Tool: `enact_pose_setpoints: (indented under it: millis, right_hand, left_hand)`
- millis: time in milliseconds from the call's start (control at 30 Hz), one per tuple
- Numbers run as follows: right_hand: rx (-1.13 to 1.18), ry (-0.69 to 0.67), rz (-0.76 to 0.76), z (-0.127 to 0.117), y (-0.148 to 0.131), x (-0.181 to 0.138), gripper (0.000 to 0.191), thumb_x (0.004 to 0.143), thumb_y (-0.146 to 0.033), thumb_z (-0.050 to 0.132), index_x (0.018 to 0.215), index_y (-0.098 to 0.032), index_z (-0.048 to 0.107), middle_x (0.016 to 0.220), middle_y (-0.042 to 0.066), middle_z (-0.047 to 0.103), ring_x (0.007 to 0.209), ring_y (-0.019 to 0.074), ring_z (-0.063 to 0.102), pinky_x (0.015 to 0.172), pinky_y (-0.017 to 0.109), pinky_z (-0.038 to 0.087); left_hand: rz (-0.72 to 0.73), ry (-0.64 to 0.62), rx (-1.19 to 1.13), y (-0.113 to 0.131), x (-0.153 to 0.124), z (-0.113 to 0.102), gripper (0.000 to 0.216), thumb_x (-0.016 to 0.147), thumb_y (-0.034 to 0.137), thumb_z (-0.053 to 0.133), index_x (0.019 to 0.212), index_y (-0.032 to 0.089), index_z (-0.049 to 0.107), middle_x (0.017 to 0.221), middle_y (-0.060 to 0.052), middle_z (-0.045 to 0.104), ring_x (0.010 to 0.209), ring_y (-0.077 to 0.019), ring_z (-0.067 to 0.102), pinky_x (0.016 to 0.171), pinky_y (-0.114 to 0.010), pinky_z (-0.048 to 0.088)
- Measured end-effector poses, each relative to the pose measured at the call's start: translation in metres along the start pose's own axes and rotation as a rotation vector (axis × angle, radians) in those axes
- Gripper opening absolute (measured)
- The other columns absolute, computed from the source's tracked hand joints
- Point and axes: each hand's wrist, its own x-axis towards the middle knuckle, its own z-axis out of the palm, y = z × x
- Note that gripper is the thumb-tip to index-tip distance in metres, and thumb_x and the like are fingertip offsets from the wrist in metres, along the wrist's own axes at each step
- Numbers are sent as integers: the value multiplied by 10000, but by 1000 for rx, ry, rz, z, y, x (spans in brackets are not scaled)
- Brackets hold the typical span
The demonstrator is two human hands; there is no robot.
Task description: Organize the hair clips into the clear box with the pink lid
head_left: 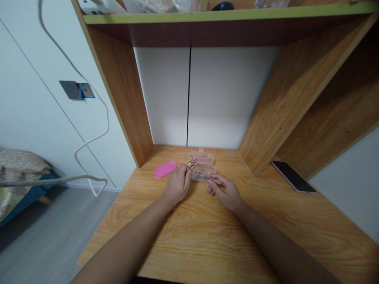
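- The left hand (pixel 177 184) pinches a small gold thing (pixel 192 163) with closed fingers, just above the clear case (pixel 204 172).
- The right hand (pixel 225 191) lays open fingers on the case edge; a firm press there should keep it from sliding.
- A pink lid (pixel 165 169) lies near; a phone (pixel 293 176) lies well apart. Nothing blocks the hands.

You work at a wooden surface (pixel 201 236) set into a shelving alcove. Near the middle of its rear edge lies an open clear plastic case (pixel 204 167), both halves flat on the wood. Just left of the case, and apart from it, lies a pink oval lid (pixel 165 169). Near the right edge, a dark phone (pixel 293 176) lies flat.
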Motion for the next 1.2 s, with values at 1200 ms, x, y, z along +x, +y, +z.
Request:
enact_pose_setpoints:
  millis: [1200]
  right_hand:
    - [-500,238,-409,-5,-5,6,336,912,-288,677,1242,-247,633,1155,104,689,1090,263,644,953,425,541]
  left_hand:
    - [265,-149,156,4,1,0,266,1039,331,399,939,179,593,937,-90,652,873,-237,529,773,-365,396]
